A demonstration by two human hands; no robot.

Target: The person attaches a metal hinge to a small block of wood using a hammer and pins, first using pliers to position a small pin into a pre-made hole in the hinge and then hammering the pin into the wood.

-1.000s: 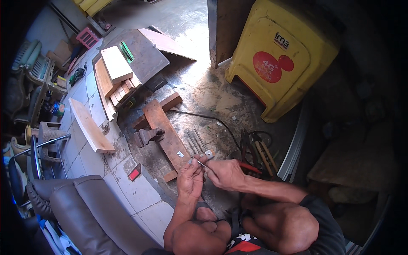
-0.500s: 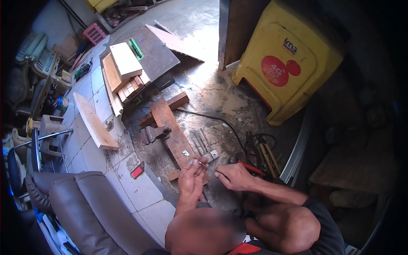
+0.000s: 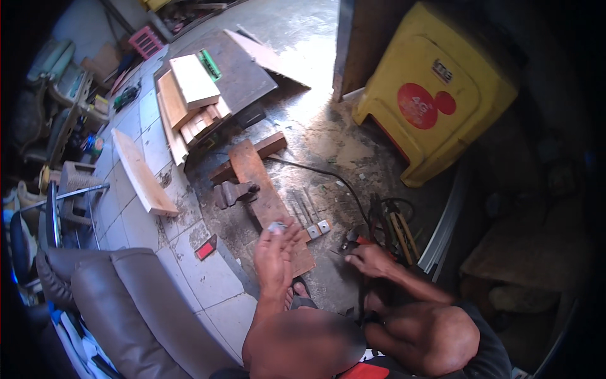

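Right hand [image 3: 372, 259] now farther from the left hand [image 3: 273, 258].

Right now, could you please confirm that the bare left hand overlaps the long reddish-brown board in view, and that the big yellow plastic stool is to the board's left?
Not quite: the head view shows the yellow stool to the right of the board; the left hand does overlap the board.

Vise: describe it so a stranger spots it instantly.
From the yellow stool, go left to the brown plank by the left hand. At the plank's left edge sits the vise: chunky dark metal against the plank's flat wood.
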